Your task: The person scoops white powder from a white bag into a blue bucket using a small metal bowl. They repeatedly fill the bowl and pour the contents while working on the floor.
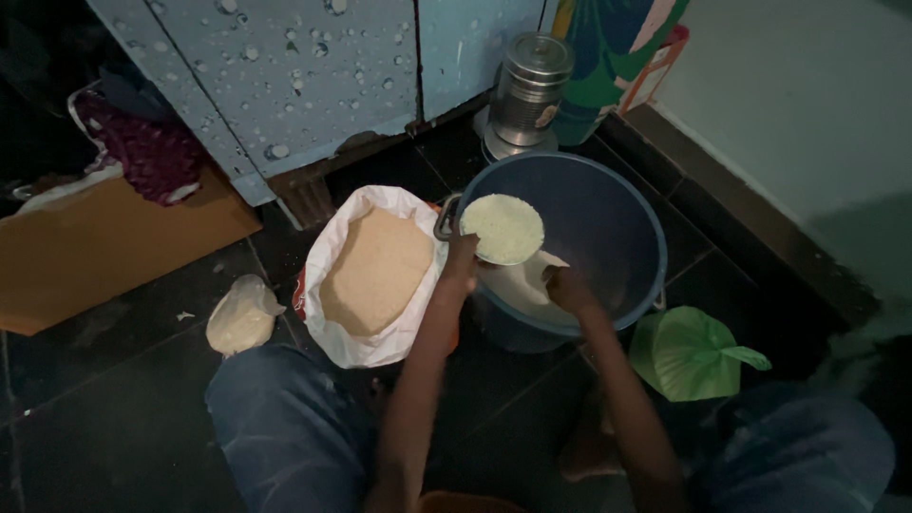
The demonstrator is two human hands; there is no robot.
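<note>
My left hand (462, 261) holds a small round bowl (503, 229) heaped with pale grain, lifted over the near rim of a large blue bucket (622, 223). Inside the bucket, my right hand (568, 288) reaches down and touches a white bag or cloth (521, 285) lying at the bottom. Left of the bucket stands an open white sack (375, 275) full of tan grain, its top rolled down. My knees in blue jeans frame the bottom of the view.
A tied green plastic bag (691, 353) lies right of the bucket. A small tied pale bag (243, 315) sits left of the sack. A steel canister (527, 90) stands behind the bucket by a blue cabinet (285, 76). Dark tiled floor, a wall on the right.
</note>
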